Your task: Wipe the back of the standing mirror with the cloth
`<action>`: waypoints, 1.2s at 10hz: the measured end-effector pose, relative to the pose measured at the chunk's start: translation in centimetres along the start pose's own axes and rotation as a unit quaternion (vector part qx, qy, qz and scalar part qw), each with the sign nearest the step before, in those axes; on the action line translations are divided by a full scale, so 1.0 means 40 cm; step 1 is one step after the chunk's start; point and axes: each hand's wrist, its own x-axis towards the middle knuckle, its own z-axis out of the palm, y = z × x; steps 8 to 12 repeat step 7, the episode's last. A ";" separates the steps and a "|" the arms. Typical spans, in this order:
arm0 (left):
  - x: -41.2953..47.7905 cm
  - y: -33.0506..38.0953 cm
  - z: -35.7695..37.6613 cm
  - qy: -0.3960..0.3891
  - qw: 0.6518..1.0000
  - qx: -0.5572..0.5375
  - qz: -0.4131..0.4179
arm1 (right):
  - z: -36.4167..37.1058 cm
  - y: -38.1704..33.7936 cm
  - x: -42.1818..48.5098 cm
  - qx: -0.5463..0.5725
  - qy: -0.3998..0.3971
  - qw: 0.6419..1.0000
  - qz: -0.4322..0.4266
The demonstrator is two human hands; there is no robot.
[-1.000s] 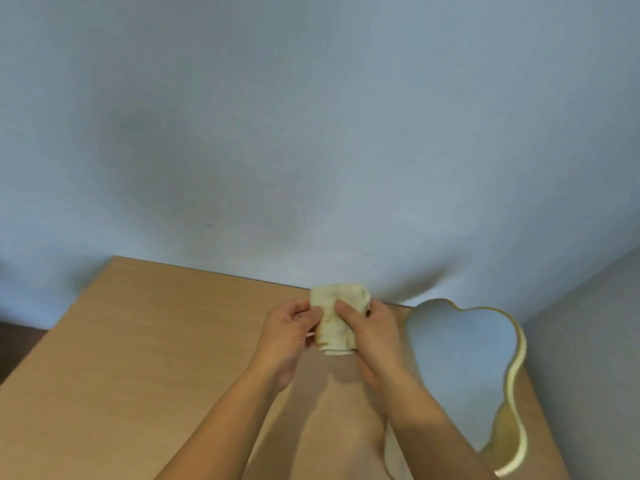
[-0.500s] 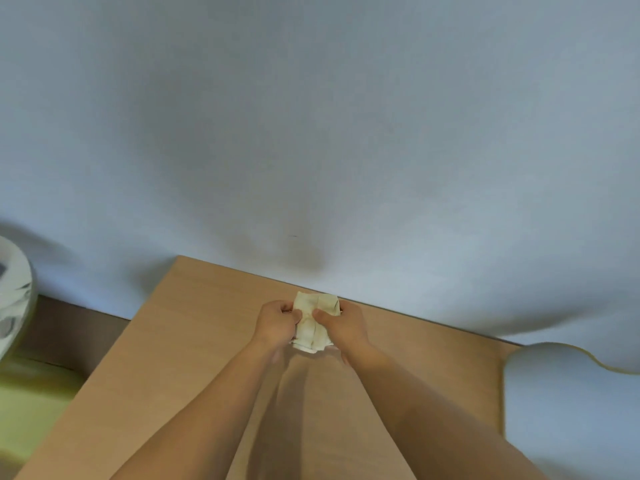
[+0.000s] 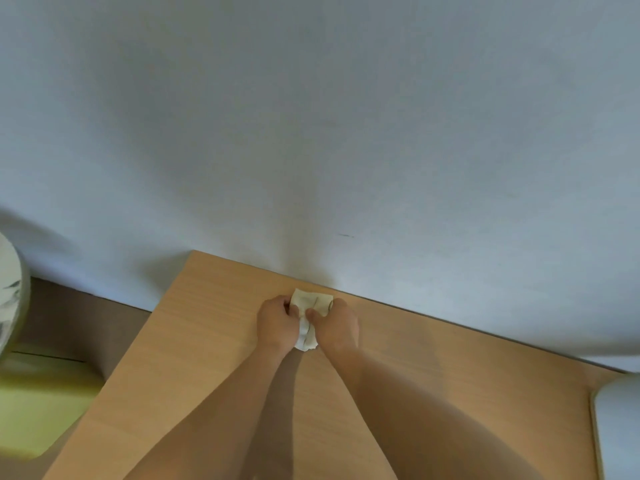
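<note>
At the far left edge a pale rounded object (image 3: 8, 289) is partly seen, too cut off to be named, and below it a yellow-green surface (image 3: 38, 407) lies beside a brown floor strip (image 3: 86, 323). A light wooden table (image 3: 194, 375) fills the lower middle, its far edge set against a plain grey-blue wall (image 3: 311, 133). Over the table, close to that far edge, the left hand (image 3: 275, 323) is closed on the left side of a small cream cloth (image 3: 311, 301), with the fingers curled around the fabric. The cloth is bunched and folded; its upper part is seen above the knuckles and a lower end hangs between the two hands. It cannot be told whether the cloth touches the table. The right hand (image 3: 337, 325) is just beside the left one, and the right side of the same cloth is pinched by its thumb and fingers. Both bare forearms are stretched from the bottom of the view. At the lower right corner only a small part of the standing mirror (image 3: 620, 424) is seen, a pale surface with a thin cream rim, well apart from the hands.
</note>
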 end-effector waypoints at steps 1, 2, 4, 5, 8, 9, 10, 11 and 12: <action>-0.005 -0.009 0.012 0.029 0.999 -0.003 0.014 | 0.006 0.008 0.008 -0.003 0.017 1.000 0.006; -0.014 -0.024 0.019 0.045 0.998 0.004 0.034 | 0.001 0.018 0.012 -0.010 0.023 1.000 0.018; -0.011 -0.024 0.022 0.059 0.997 0.026 0.047 | -0.022 0.025 0.010 -0.029 0.014 0.999 0.027; -0.020 -0.011 0.004 0.050 0.997 0.041 0.035 | -0.038 0.025 -0.007 -0.013 -0.004 1.000 0.011; -0.140 0.067 -0.057 0.108 0.984 0.076 0.117 | -0.160 0.034 -0.116 -0.077 0.050 0.986 -0.136; -0.140 0.067 -0.057 0.108 0.984 0.076 0.117 | -0.160 0.034 -0.116 -0.077 0.050 0.986 -0.136; -0.140 0.067 -0.057 0.108 0.984 0.076 0.117 | -0.160 0.034 -0.116 -0.077 0.050 0.986 -0.136; -0.140 0.067 -0.057 0.108 0.984 0.076 0.117 | -0.160 0.034 -0.116 -0.077 0.050 0.986 -0.136; -0.140 0.067 -0.057 0.108 0.984 0.076 0.117 | -0.160 0.034 -0.116 -0.077 0.050 0.986 -0.136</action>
